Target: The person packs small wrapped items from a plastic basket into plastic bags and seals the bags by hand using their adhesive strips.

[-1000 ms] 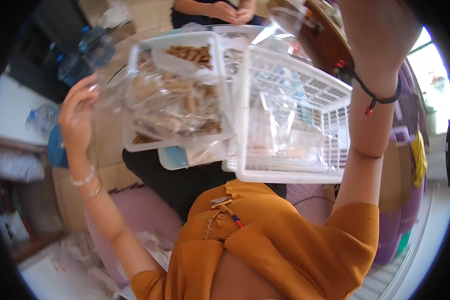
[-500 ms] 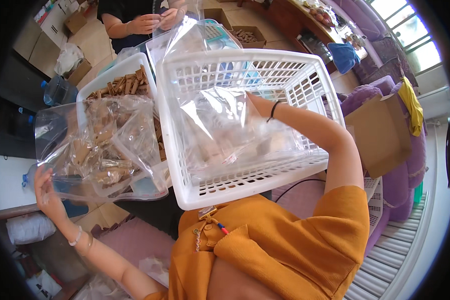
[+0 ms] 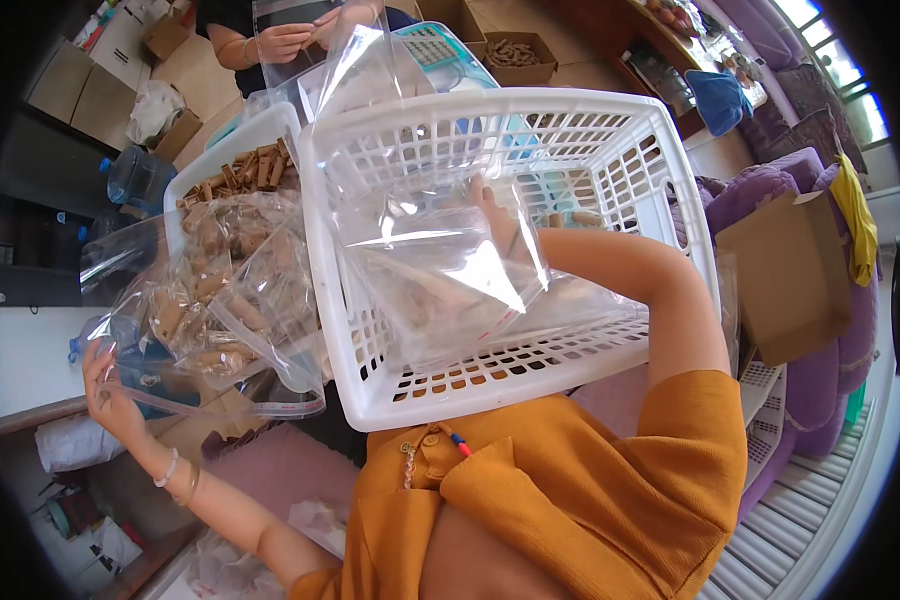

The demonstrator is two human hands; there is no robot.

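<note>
Left fingers were pinched on a clear bag across the left edge of the tray; right hand was among bags in the white basket, grip unclear. Looked partway: brown pieces lay loose toward the tray's far edge, more showed through plastic.

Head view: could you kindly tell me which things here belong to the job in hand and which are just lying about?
In use, it seems:
large clear bag, held by the left hand
white slotted basket with clear packaging, right hand inside
white tray of short brown pieces, partly covered by the bag

Lying about, apparently:
cardboard box at right
yellow cloth
water bottle
</note>
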